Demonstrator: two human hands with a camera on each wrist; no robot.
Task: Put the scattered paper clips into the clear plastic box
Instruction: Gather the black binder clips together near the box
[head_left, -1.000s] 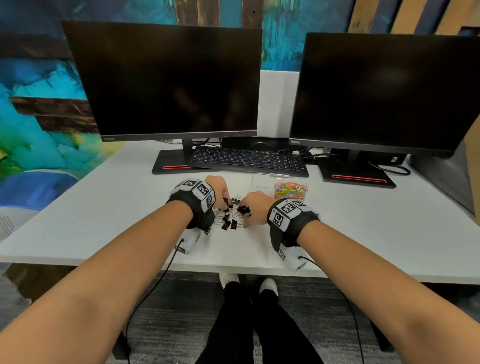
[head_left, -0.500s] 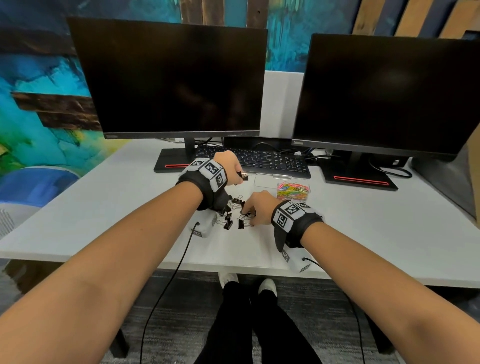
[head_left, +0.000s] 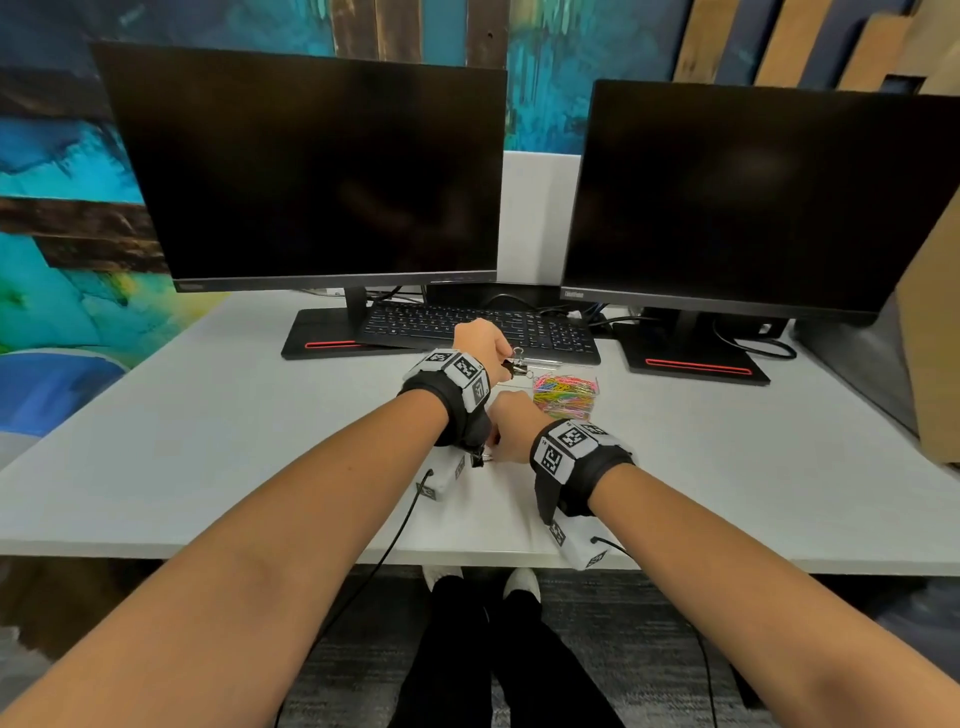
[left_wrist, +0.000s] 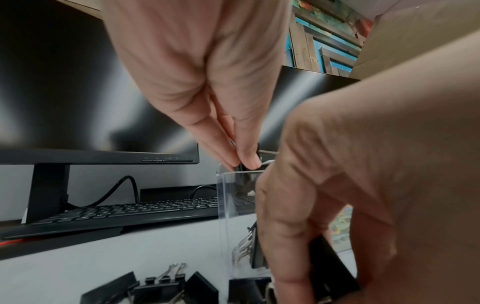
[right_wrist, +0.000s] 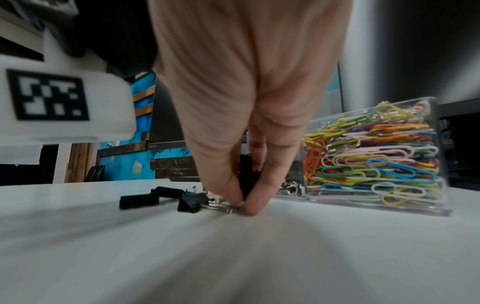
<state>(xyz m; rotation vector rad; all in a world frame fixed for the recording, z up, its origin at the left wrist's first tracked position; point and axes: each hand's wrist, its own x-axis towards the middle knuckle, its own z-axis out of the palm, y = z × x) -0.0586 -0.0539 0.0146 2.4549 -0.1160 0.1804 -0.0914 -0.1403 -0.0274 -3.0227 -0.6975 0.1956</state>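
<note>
My left hand (head_left: 485, 345) pinches a black binder clip (head_left: 517, 367) between thumb and fingers, just above the clear plastic box (head_left: 511, 387). In the left wrist view that hand (left_wrist: 245, 164) holds the clip at the box's top rim (left_wrist: 233, 174), and several binder clips (left_wrist: 246, 251) lie inside. My right hand (head_left: 511, 428) is down on the table at the pile of loose binder clips (head_left: 479, 460). Seen from the right wrist, its fingertips (right_wrist: 242, 202) pinch a black binder clip (right_wrist: 246, 174), with several more clips (right_wrist: 166, 197) lying to the left.
Coloured paper clips (right_wrist: 376, 160) fill the box's right compartment. A keyboard (head_left: 467, 325) and two dark monitors (head_left: 311, 171) stand behind the box. The white table (head_left: 208, 441) runs out to both sides; its front edge is just behind my wrists.
My left hand has lifted a binder clip from the pile and carried it forward and up to just above the box. The right hand has stayed at the pile.
</note>
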